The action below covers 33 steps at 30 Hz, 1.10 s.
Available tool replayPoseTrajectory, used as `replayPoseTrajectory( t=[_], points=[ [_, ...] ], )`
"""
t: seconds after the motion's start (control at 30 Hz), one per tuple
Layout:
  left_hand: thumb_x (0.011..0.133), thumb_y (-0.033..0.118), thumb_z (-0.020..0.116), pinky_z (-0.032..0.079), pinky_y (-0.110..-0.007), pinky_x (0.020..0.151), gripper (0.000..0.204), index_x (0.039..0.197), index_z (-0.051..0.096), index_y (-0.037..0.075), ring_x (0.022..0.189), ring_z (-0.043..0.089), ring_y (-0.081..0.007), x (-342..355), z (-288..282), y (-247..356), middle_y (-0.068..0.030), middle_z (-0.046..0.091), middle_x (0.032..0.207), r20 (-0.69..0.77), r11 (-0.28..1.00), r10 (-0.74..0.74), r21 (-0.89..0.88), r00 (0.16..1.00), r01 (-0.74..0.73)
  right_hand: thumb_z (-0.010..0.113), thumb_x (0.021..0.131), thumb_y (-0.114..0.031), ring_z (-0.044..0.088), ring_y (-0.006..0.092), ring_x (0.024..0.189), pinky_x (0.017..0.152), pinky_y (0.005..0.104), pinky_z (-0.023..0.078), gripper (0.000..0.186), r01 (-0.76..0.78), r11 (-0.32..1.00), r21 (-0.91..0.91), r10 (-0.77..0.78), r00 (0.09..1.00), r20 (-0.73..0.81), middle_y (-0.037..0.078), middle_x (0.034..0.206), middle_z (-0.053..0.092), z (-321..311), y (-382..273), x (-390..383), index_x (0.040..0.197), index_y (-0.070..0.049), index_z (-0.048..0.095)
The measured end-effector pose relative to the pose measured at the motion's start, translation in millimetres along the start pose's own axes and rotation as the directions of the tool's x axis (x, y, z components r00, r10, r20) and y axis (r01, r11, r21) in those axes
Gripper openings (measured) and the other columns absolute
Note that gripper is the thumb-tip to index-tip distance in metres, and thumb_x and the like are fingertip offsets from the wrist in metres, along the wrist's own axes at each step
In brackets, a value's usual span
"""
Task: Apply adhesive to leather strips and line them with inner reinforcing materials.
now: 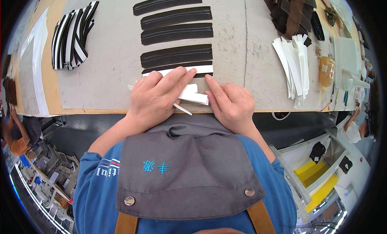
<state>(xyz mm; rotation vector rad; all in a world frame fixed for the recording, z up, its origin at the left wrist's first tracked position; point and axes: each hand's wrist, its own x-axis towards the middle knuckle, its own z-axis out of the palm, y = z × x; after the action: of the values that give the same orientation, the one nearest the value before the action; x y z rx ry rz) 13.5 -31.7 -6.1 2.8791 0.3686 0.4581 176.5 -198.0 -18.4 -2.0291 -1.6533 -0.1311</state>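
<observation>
A curved black fabric strip [200, 75] lies across the table near me, with a white strip [204, 68] laid along it. My left hand [155, 92] presses its outstretched fingertips on that white strip. Under its palm it keeps several loose white strips [194, 97], whose ends stick out on both sides. My right hand [233, 101] touches the right end of the black strip with its index fingertip. Its thumb stands apart from the index finger, the other fingers are bent, and nothing shows between them. Farther off, more black fabric strips [177, 54] lie in a column.
A stack of black-and-white strips [74, 36] lies at the left. To the right are a fanned bundle of white strips [293, 68], a bottle of amber liquid [325, 70], a pale plastic container [346, 58] and a dark brown fabric pile [291, 14]. Other people appear at both sides.
</observation>
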Motion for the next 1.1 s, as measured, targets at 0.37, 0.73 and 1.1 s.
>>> replayPoseTrajectory(
  t=[0.37,0.73,1.1],
  points=[
    [0.059,0.021,0.079,0.046,-0.025,0.064,0.073,0.132,0.072,0.022,0.073,0.048,-0.0133,0.2,-3.2,1.6,0.0125,0.064,0.117,0.032,0.999,-0.026,0.037,0.999,0.025,0.079,0.083,-0.02,0.05,0.0114,0.061,0.055,0.0303,0.038,0.044,-0.001,1.0,-0.008,0.002,1.0,0.016,-0.004,0.076,0.048,0.6,0.0,-0.2,0.126,-0.013,0.074],
    [0.058,0.023,0.079,0.047,-0.025,0.064,0.074,0.132,0.073,0.022,0.073,0.049,-0.0134,-0.4,-2.7,3.0,0.0126,0.064,0.116,0.025,0.998,-0.039,0.055,0.999,0.037,0.08,0.082,-0.019,0.05,0.0116,0.061,0.054,0.0306,0.037,0.044,-0.005,1.0,0.003,0.005,1.0,0.025,-0.003,0.074,0.047,-0.5,-0.2,0.1,0.125,-0.012,0.074],
    [0.059,0.021,0.078,0.047,-0.026,0.063,0.072,0.13,0.074,0.022,0.072,0.05,-0.0129,0.3,-2.2,0.2,0.0122,0.066,0.115,0.019,0.998,-0.033,0.051,0.999,0.032,0.08,0.082,-0.018,0.05,0.0117,0.061,0.054,0.0304,0.037,0.043,-0.012,1.0,0.004,0.011,1.0,0.021,-0.003,0.074,0.047,1.4,-0.1,1.0,0.124,-0.012,0.075]
  ],
)
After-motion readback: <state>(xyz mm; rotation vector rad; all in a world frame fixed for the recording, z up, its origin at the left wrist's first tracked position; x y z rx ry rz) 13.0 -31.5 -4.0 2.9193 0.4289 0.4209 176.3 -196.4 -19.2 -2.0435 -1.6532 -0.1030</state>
